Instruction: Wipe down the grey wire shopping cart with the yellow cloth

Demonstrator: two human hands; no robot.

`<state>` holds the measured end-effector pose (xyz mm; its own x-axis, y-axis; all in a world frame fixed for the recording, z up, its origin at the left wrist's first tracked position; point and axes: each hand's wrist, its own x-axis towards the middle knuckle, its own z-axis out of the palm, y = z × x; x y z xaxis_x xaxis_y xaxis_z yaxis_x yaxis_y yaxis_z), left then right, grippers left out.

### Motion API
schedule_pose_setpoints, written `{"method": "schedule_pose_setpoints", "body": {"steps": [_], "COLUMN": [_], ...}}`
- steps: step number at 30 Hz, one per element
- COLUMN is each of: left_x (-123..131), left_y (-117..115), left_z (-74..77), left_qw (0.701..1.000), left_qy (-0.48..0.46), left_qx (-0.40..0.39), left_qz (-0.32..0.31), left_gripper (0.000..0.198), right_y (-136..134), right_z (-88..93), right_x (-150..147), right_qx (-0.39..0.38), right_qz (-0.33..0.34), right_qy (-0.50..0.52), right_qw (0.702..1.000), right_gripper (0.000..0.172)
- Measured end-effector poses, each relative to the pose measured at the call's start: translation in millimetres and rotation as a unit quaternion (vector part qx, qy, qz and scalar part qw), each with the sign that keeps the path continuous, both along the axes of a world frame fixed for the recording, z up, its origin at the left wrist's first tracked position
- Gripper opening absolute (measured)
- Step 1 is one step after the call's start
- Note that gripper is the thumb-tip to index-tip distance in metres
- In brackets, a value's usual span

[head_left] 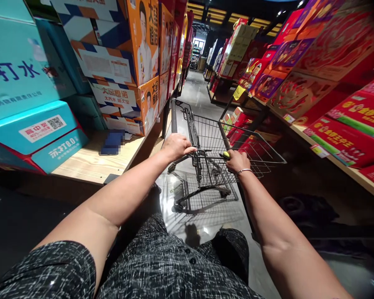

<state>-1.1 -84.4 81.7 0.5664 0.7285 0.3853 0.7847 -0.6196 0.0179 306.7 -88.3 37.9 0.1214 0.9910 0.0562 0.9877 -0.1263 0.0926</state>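
Note:
A black wire shopping cart (220, 143) stands in front of me in a shop aisle, its basket looking empty. My left hand (176, 146) is wrapped round the left end of the cart's handle bar. My right hand (237, 160), with a thin bracelet at the wrist, is closed round the right end of the handle, where a yellow-green cap (226, 155) shows by the thumb. Both my arms reach forward from my dark patterned top.
At left a wooden shelf (90, 164) carries teal boxes (25, 104) and orange-and-blue cartons (124, 62). At right a sloping shelf (339, 162) holds red gift boxes (345, 137). The glossy grey floor (195, 89) runs ahead between further stacked displays.

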Motion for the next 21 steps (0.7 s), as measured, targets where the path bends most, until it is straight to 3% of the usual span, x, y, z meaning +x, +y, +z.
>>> {"method": "schedule_pose_setpoints", "body": {"steps": [5, 9, 13, 17, 21], "left_x": [-27, -31, -20, -4, 3], "left_y": [34, 51, 55, 59, 80], "left_z": [-11.3, -19.7, -26.5, -31.1, -30.3], "left_qw": [0.994, 0.984, 0.98, 0.977, 0.963], "left_qy": [-0.056, -0.11, -0.123, -0.116, -0.125], "left_qx": [0.019, 0.028, 0.01, -0.055, -0.134], "left_qz": [0.088, 0.137, 0.155, 0.168, 0.198], "left_gripper": [0.033, 0.023, 0.036, 0.057, 0.072], "right_y": [2, 7, 9, 12, 17], "right_z": [3.5, 11.0, 15.5, 15.7, 12.9], "right_x": [-22, -38, -55, -72, -88], "right_qx": [-0.003, -0.02, -0.029, -0.041, -0.025], "right_qz": [0.033, 0.047, 0.056, 0.054, 0.061], "right_qy": [0.012, 0.031, 0.044, 0.078, 0.114], "right_qw": [0.999, 0.998, 0.997, 0.995, 0.991], "right_gripper": [0.035, 0.033, 0.031, 0.031, 0.034]}}
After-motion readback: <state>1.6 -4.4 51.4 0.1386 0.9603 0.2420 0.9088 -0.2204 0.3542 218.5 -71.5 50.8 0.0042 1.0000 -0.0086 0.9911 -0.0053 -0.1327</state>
